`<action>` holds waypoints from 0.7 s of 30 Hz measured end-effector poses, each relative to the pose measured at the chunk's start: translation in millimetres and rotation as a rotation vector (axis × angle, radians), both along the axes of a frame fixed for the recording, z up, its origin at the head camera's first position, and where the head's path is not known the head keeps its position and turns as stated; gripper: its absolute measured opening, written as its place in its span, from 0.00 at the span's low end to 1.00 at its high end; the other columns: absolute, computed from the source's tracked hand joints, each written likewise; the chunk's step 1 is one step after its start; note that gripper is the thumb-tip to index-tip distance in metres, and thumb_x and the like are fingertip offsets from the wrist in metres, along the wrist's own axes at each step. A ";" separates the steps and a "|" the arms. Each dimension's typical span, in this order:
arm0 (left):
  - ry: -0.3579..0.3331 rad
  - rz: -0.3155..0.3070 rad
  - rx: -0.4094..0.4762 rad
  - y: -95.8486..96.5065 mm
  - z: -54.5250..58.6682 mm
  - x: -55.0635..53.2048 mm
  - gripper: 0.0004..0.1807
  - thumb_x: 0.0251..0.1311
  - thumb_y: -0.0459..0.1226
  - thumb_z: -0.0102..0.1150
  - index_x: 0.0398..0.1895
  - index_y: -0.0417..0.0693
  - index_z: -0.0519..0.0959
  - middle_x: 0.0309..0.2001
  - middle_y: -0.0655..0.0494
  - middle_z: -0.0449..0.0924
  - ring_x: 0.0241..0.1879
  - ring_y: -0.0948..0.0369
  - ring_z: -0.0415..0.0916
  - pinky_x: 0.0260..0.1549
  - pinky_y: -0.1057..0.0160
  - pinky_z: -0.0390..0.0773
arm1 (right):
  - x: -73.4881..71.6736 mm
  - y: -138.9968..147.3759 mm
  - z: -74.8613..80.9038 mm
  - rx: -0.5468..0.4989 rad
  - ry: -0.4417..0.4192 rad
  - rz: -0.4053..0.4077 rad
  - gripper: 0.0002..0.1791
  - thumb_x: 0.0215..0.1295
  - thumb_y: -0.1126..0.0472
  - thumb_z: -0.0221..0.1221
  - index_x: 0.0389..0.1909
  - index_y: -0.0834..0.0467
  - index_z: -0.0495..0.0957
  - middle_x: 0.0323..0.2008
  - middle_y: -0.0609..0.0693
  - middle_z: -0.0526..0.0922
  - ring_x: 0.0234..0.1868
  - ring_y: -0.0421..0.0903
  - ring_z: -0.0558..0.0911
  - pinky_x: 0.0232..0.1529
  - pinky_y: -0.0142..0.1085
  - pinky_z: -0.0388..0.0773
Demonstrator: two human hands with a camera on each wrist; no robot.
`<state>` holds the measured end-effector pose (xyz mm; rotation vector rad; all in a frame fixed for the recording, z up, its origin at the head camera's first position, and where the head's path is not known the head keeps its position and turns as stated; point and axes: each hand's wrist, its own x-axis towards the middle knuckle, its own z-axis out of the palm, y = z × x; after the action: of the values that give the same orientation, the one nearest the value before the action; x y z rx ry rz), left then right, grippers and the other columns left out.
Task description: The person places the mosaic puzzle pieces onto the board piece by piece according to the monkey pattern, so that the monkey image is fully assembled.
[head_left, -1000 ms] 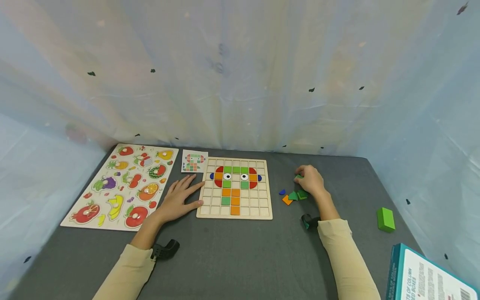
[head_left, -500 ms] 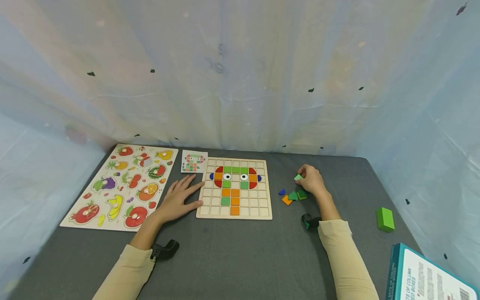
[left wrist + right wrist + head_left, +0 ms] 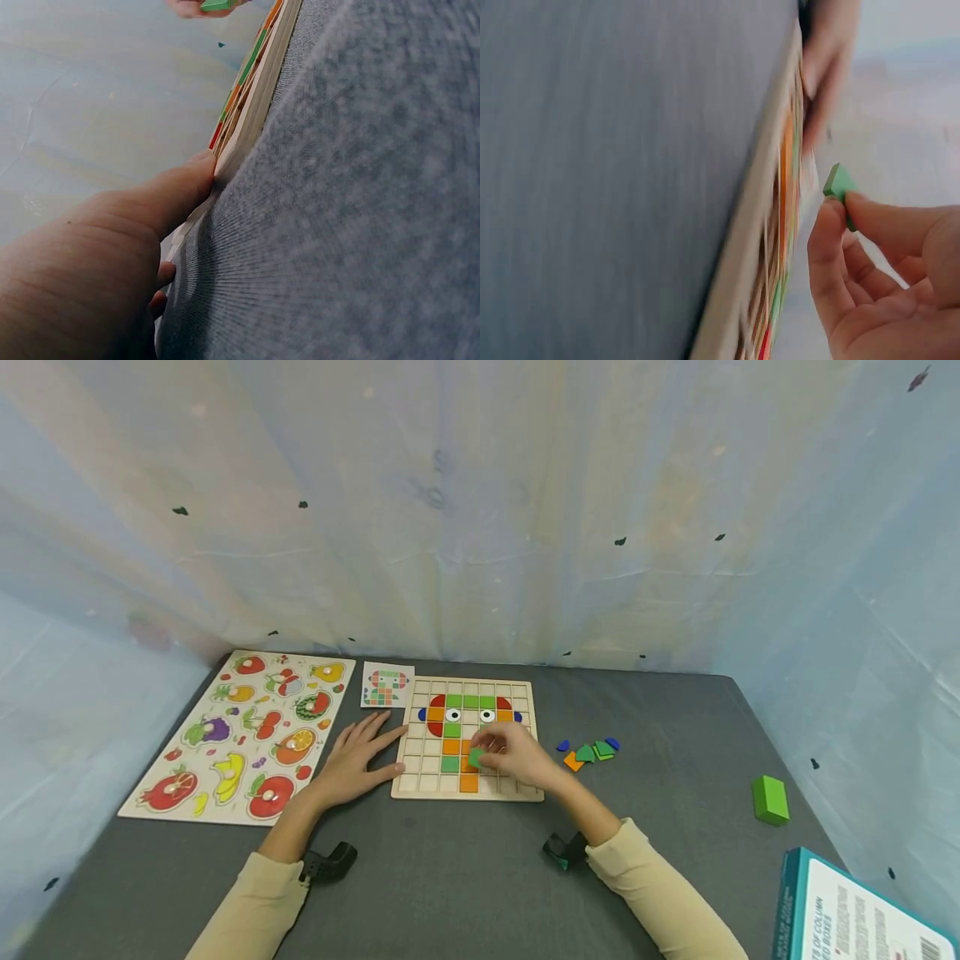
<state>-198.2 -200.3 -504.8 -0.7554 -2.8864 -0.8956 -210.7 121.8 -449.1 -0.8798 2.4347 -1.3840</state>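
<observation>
My right hand [image 3: 519, 757] pinches a small green tile [image 3: 840, 182] between thumb and fingertips. It is over the lower middle of the wooden grid board [image 3: 510, 788], and the right wrist view shows the tile raised above the surface. Red, green, orange and blue tiles with two eye pieces form a figure on the board; my right hand covers part of it. My left hand [image 3: 352, 767] lies with fingers spread at the board's left side, its thumb and index fingertip touching that edge.
Right of the board lie several loose tiles, including an orange tile [image 3: 573, 762] and a blue piece [image 3: 563, 746]. A picture card [image 3: 387, 684] and a fruit puzzle board [image 3: 247, 718] are at the left. Farther right are a green block [image 3: 771, 800] and a teal box [image 3: 862, 906].
My right hand has picked up the green tile from beside the loose pieces and carried it left over the board. A blue piece it hid now shows. My left hand stays put.
</observation>
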 end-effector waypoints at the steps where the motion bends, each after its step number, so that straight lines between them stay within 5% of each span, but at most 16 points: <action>1: -0.007 0.002 -0.002 0.1 -0.1 -0.3 0.38 0.65 0.53 0.61 0.75 0.51 0.65 0.77 0.39 0.50 0.76 0.39 0.43 0.67 0.31 0.38 | 3.9 -8.5 -0.3 0.005 -0.004 0.033 0.10 0.63 0.75 0.62 0.45 0.69 0.82 0.39 0.60 0.83 0.36 0.46 0.79 0.38 0.35 0.78; 6: -0.023 0.001 -0.018 -0.1 -0.7 -1.8 0.38 0.65 0.54 0.61 0.76 0.53 0.64 0.78 0.41 0.49 0.76 0.41 0.41 0.68 0.33 0.37 | 14.8 -34.8 -4.2 0.071 0.020 0.048 0.08 0.61 0.76 0.64 0.41 0.67 0.83 0.31 0.54 0.81 0.30 0.42 0.76 0.33 0.31 0.75; 11: -0.030 -0.002 -0.017 -1.0 -0.9 -2.7 0.38 0.65 0.53 0.61 0.76 0.54 0.64 0.78 0.41 0.48 0.77 0.42 0.41 0.69 0.34 0.36 | 18.5 -44.7 -5.9 0.214 0.147 0.024 0.07 0.61 0.70 0.67 0.39 0.62 0.84 0.27 0.47 0.80 0.27 0.40 0.75 0.31 0.31 0.73; 21: -0.034 0.003 -0.016 -1.7 -2.5 -1.9 0.39 0.65 0.55 0.61 0.76 0.55 0.64 0.78 0.42 0.48 0.77 0.43 0.40 0.69 0.34 0.35 | 23.9 -43.9 -1.6 0.311 0.337 0.000 0.07 0.61 0.64 0.69 0.41 0.58 0.86 0.37 0.50 0.81 0.38 0.45 0.76 0.36 0.36 0.75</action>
<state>-200.0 -202.0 -507.3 -0.7440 -2.9271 -0.8942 -186.8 77.9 -450.7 -1.1033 2.7902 -0.8745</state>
